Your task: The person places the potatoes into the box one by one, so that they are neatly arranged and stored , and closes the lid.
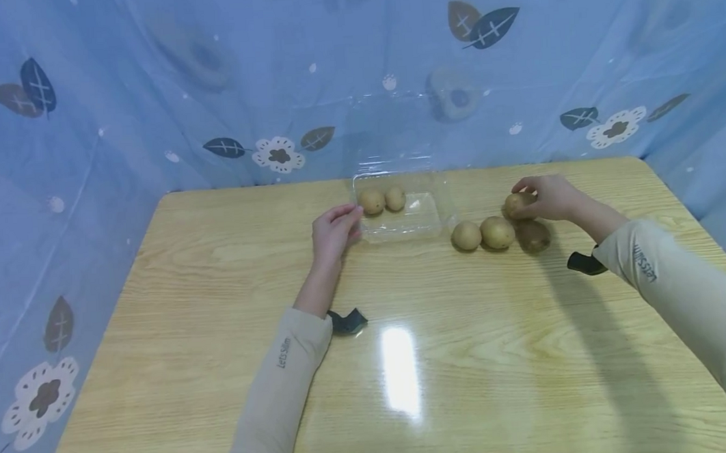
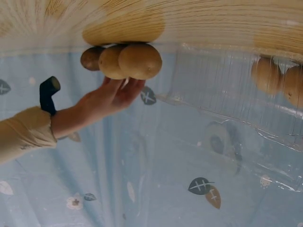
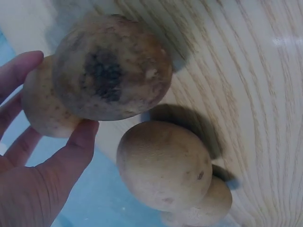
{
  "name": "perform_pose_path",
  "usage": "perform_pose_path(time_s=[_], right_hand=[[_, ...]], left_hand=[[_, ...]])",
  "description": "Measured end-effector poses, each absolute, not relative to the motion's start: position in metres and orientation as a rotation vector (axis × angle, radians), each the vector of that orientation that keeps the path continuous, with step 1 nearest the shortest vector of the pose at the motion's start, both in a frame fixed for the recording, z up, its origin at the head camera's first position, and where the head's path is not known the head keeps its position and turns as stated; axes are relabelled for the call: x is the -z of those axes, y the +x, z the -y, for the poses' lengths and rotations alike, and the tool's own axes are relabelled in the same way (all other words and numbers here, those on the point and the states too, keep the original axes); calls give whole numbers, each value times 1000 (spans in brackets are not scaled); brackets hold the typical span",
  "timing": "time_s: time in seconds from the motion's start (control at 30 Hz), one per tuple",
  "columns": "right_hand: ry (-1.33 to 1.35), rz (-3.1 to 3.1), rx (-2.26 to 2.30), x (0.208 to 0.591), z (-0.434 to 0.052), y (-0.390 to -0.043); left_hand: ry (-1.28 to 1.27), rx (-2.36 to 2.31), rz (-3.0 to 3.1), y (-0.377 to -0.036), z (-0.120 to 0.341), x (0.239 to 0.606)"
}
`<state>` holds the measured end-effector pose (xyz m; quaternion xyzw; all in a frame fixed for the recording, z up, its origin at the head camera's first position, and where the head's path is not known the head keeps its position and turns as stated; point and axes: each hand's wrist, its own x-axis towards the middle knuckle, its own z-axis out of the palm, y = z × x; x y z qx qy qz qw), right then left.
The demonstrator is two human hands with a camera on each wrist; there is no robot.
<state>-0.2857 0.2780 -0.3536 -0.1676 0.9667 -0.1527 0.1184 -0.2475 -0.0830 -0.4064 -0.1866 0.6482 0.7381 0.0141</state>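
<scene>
Looking down from the head camera, we see our right hand curled round a potato at the far end of a row of three others, while our left hand, fingers relaxed, touches the clear tray holding two potatoes. Our left wrist view adds nothing on the left fingers. Only the right wrist view shows the dark-blotched potato crowding the thumb; lifting carelessly could, we judge, roll it away.

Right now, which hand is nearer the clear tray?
Left. The left hand touches the tray at its left rim; the right hand is apart to its right, gripping a potato.
</scene>
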Motion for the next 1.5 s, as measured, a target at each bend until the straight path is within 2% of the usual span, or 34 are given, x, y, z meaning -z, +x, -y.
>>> perform_pose_path(time_s=[0.37,0.67,0.87,1.13,1.5], right_hand=[[-433,-2865,455,358,-267,-284],[-467,-2947,566,347,-254,-288],[-487,-2958,644,325,-222,-285],[-642,-2938,592,313,-170,-287],[-685,-2904,568,325,-124,-293]], left_hand=[[-565,-2318,-2022,-245,84,408],[-562,-2318,-2006,-246,84,407],[-565,-2325,-1995,-246,85,405],[-552,-2320,-2010,-246,86,407],[-558,-2314,-2006,-248,85,408]])
